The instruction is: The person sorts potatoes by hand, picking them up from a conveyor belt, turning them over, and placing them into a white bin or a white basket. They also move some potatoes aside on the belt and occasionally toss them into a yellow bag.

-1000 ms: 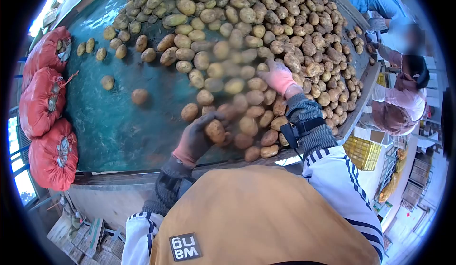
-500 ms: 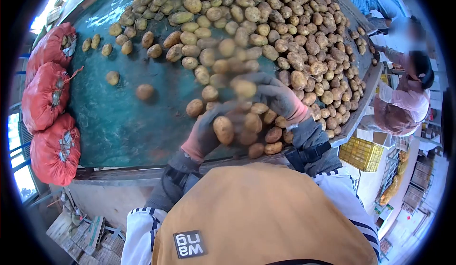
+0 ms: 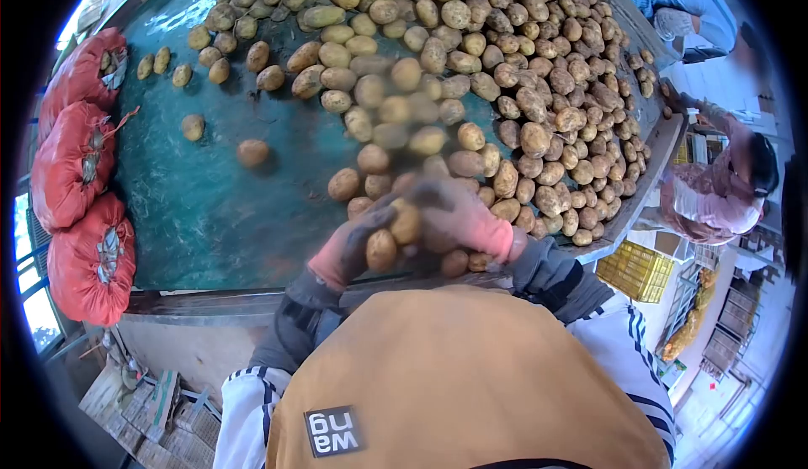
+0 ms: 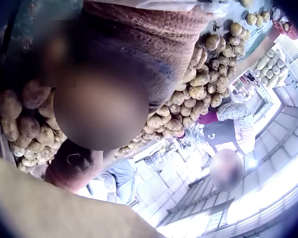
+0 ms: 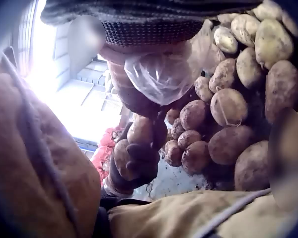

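Both hands wear grey gloves with pink cuffs and meet low over the near edge of the pile in the head view. My left hand [image 3: 343, 249] grips a potato [image 3: 381, 251] in its curled fingers. A second potato [image 3: 405, 222] sits just above it, between the two hands. My right hand [image 3: 459, 215], blurred, reaches across from the right with its fingers around this second potato. In the right wrist view the upper potato [image 5: 139, 130] and the lower potato [image 5: 123, 159] lie side by side against the dark glove fingers [image 5: 144, 166].
A large heap of potatoes [image 3: 547, 82] covers the table's right and far parts. Some loose potatoes [image 3: 252, 153] lie on the green surface [image 3: 194, 225]. Full red mesh bags [image 3: 91, 259] line the left edge. People [image 3: 715, 174] stand beyond the right edge, near a yellow crate [image 3: 635, 272].
My right hand has come from the pile toward my left hand, bringing a potato with it. My left hand keeps its potato, staying close to the near edge.
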The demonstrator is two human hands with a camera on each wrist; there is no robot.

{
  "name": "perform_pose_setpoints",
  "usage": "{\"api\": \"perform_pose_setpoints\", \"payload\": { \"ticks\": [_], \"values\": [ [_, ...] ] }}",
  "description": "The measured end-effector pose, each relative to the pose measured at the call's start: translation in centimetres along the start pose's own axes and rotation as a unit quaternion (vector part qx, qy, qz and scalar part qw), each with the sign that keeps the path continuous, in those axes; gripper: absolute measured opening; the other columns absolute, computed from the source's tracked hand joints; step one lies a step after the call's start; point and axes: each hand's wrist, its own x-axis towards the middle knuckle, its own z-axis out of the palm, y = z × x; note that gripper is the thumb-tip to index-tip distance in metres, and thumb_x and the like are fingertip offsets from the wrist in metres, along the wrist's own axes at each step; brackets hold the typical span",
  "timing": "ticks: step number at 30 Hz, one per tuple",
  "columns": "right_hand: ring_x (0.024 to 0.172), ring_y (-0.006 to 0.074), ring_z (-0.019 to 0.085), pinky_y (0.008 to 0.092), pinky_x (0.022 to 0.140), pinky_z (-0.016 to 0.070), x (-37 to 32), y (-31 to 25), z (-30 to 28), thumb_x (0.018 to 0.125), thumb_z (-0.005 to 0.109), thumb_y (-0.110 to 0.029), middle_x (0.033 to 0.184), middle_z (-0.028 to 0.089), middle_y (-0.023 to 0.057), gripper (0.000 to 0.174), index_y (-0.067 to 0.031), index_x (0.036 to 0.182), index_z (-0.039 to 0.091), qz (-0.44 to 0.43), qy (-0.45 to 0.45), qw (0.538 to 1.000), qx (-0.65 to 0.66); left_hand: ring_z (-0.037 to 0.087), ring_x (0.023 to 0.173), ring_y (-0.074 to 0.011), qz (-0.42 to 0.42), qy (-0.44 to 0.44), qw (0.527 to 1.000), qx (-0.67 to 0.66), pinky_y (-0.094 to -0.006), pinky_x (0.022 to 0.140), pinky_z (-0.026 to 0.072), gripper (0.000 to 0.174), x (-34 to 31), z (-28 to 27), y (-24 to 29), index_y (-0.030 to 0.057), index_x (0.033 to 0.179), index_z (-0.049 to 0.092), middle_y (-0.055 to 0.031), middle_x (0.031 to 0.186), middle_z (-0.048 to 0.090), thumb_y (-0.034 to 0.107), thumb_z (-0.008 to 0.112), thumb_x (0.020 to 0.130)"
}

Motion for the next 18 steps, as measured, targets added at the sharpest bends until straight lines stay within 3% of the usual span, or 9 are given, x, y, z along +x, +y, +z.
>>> {"api": "perform_pose_setpoints", "payload": {
  "ticks": [3,5,7,8,10,12,13,14,18],
  "values": [
    [0.104,0.0297,0.06,0.0369,0.09,0.0494,-0.1,-0.3,-4.2,0.086,0.07,-0.014,0.11,0.062,0.0146,0.031,-0.0017,0.113,0.06,-0.213,0.063,0.91,-0.351,0.063,0.1,-0.0207,-0.031,0.015,0.992,-0.12,-0.0334,0.081,0.0561,0.049,-1.0,-1.1,-0.8,0.0004,0.137,0.049,-0.0121,0.122,0.061,0.033,0.054,0.101],
    [0.102,0.0316,0.061,0.0372,0.089,0.0499,1.1,-1.6,-6.0,0.09,0.066,-0.021,0.109,0.063,0.0168,0.039,-0.0015,0.123,0.059,-0.066,0.194,0.923,-0.327,0.063,0.101,-0.0228,0.01,-0.028,0.989,-0.144,-0.0319,0.085,0.0545,0.046,-1.0,-1.6,-0.3,-0.0007,0.133,0.05,-0.0141,0.121,0.061,0.031,0.055,0.1],
    [0.103,0.0302,0.061,0.0358,0.089,0.05,2.6,0.2,-8.0,0.093,0.062,-0.024,0.111,0.064,0.0171,0.04,-0.0013,0.126,0.06,-0.034,0.258,0.861,-0.437,0.063,0.102,-0.0225,0.035,0.02,0.99,-0.133,-0.0314,0.088,0.0536,0.043,-0.5,-1.6,0.0,-0.0011,0.132,0.051,-0.0136,0.121,0.061,0.029,0.053,0.101],
    [0.102,0.0305,0.062,0.0365,0.087,0.0506,3.1,2.2,-8.9,0.093,0.061,-0.023,0.113,0.063,0.0168,0.04,-0.0027,0.127,0.058,-0.03,0.232,0.866,-0.442,0.063,0.117,-0.0328,0.052,0.041,0.987,-0.146,-0.0428,0.097,0.0537,0.047,-0.1,-2.0,-0.3,-0.0032,0.137,0.048,-0.0171,0.13,0.06,0.029,0.05,0.103],
    [0.1,0.0311,0.063,0.0377,0.085,0.0518,4.0,4.9,-9.4,0.092,0.059,-0.021,0.118,0.061,0.0162,0.042,-0.0056,0.131,0.056,-0.023,0.181,0.875,-0.449,0.063,0.116,-0.0328,0.11,0.067,0.989,0.065,-0.0427,0.099,0.0531,0.047,0.8,-3.1,-0.9,-0.0024,0.138,0.048,-0.0169,0.129,0.061,0.03,0.049,0.104],
    [0.115,0.0265,0.059,0.0354,0.096,0.0479,3.6,1.2,-9.4,0.093,0.058,-0.018,0.13,0.058,0.0137,0.047,-0.0027,0.137,0.053,0.109,0.121,0.985,-0.053,0.063,0.116,-0.0326,0.126,0.062,0.985,0.103,-0.0423,0.099,0.0527,0.047,1.1,-3.5,-1.0,-0.0017,0.139,0.047,-0.0168,0.13,0.06,0.03,0.048,0.105],
    [0.123,0.0242,0.057,0.0342,0.101,0.0459,3.2,-1.0,-9.1,0.093,0.058,-0.016,0.136,0.057,0.0124,0.05,-0.0013,0.14,0.051,0.17,0.082,0.97,0.151,0.063,0.116,-0.0323,0.115,0.041,0.992,0.036,-0.0419,0.099,0.0528,0.046,1.2,-3.3,-0.9,-0.0014,0.14,0.046,-0.0167,0.131,0.059,0.029,0.047,0.105],
    [0.129,0.0212,0.053,0.034,0.107,0.0434,2.7,-1.5,-8.7,0.091,0.054,-0.007,0.141,0.053,0.0091,0.054,-0.0005,0.144,0.046,0.131,0.066,0.965,0.218,0.063,0.116,-0.0321,0.102,0.019,0.994,-0.032,-0.0415,0.099,0.0528,0.046,1.3,-3.0,-0.8,-0.0012,0.141,0.045,-0.0166,0.132,0.058,0.029,0.046,0.106],
    [0.122,0.0258,0.057,0.0385,0.102,0.0488,1.1,-1.9,-7.1,0.091,0.05,-0.005,0.136,0.055,0.0114,0.056,-0.0029,0.146,0.042,0.091,0.022,0.904,0.416,0.062,0.117,-0.0307,0.174,0.037,0.963,0.202,-0.0401,0.099,0.0523,0.044,1.6,-1.7,-1.3,0.0006,0.145,0.041,-0.0153,0.138,0.054,0.025,0.042,0.108]
  ]
}}
